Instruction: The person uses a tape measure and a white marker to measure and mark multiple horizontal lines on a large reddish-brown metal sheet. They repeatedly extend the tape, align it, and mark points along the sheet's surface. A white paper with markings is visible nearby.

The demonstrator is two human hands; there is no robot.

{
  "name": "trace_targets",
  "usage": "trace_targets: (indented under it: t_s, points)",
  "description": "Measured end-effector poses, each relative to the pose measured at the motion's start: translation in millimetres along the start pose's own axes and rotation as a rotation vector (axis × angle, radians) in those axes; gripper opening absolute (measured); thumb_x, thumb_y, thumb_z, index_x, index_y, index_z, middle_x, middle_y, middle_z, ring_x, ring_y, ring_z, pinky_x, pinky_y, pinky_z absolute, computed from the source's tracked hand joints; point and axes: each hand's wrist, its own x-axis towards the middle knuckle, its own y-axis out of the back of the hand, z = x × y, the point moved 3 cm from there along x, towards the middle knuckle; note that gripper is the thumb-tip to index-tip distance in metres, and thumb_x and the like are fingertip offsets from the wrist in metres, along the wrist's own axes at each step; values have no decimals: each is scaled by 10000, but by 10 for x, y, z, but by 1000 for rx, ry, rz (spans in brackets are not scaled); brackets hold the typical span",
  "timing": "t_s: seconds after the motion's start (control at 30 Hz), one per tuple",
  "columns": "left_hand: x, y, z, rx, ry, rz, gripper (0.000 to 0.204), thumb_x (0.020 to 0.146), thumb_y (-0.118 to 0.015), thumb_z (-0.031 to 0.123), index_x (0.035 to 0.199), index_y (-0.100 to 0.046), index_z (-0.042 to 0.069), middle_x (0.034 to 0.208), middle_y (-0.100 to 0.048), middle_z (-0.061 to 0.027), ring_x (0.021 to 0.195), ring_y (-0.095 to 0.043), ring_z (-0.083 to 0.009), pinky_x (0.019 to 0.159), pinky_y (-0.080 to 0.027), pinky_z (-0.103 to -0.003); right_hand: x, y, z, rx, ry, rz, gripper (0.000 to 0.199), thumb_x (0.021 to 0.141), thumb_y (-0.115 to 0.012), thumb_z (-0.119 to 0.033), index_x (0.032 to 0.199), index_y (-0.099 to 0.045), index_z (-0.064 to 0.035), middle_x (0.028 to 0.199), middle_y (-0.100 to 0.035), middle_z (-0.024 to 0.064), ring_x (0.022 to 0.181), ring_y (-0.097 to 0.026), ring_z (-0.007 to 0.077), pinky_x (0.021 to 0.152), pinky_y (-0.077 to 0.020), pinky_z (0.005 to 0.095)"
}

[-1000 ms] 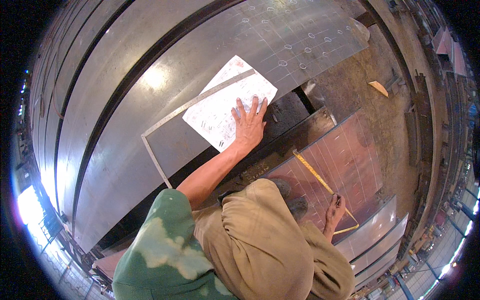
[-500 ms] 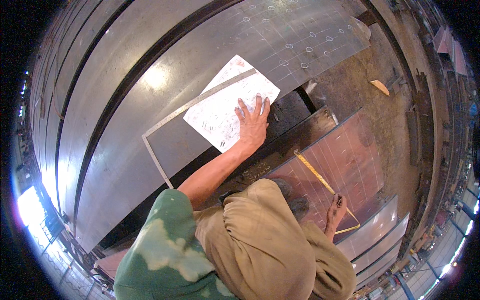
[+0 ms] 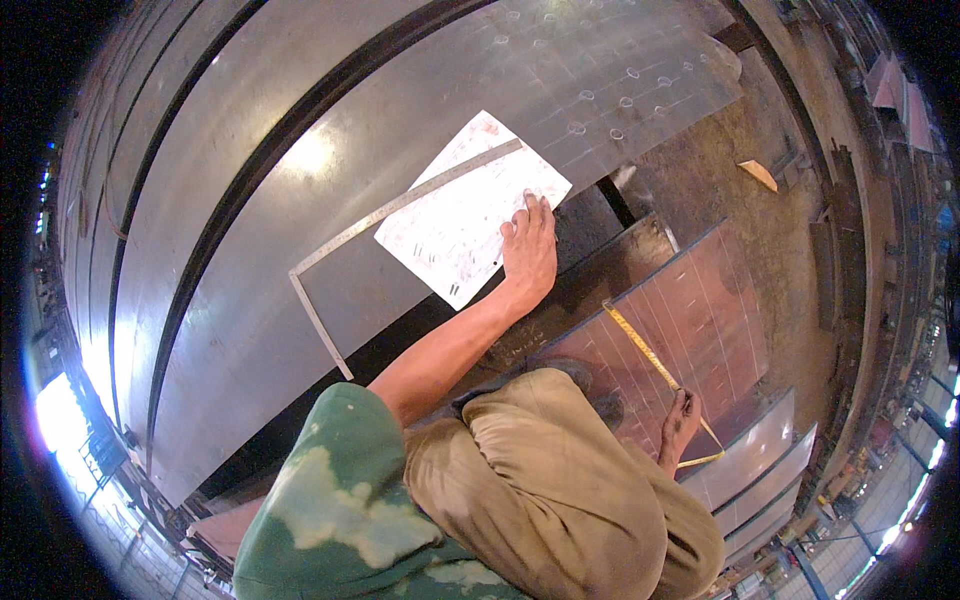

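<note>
My left hand (image 3: 530, 256) rests at the right edge of a white printed sheet of paper (image 3: 440, 235). Its bent fingertips touch the paper, fairly close together; the thumb is hidden. Across the paper's upper part lies the long arm of a metal framing square (image 3: 375, 217), whose shorter arm runs down over the bare steel plate (image 3: 250, 290). Lower right, my right hand (image 3: 682, 425) pinches the yellow blade of a tape measure (image 3: 640, 345). The blade stretches over a reddish plate (image 3: 690, 310) with chalk lines and bends back below the hand; no tape case shows.
Chalk circles and lines (image 3: 625, 103) mark the steel plate's far end. Dark gaps separate the plates, and one gap (image 3: 400, 335) runs below my left forearm. A light offcut (image 3: 758, 175) lies on the brown ground at right. Narrow grey plates (image 3: 750, 455) lie near my right hand.
My left hand has slid right along the paper, and its spread fingers have drawn in and bent. The whole view has shifted slightly. My right hand still grips the tape blade.
</note>
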Motion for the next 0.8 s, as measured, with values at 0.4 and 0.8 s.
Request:
trace_targets:
  t_s: [0.4, 0.8]
  points:
    - [39, -56, 74, -24, 35, 28, 636, 895, -590, 121, 1486, -428, -47, 1572, -337, -273, 1174, -535, -332, 967, -474, -485, -21, 14, 148, 21, -55, 41, 301, 1047, -595, -283, 1035, -655, 11, 793, -545, 8, 732, -453, 119, 658, -399, 297]
    - [46, -41, 104, -52, 44, 17, 648, 889, -583, 111, 1477, -398, -92, 1566, -323, -303, 1179, -527, -350, 975, -458, -501, -53, 19, -5, 42, -60, 54, 297, 1048, -602, -257, 1064, -664, 33, 861, -622, 29, 791, -526, 135, 722, -443, 297]
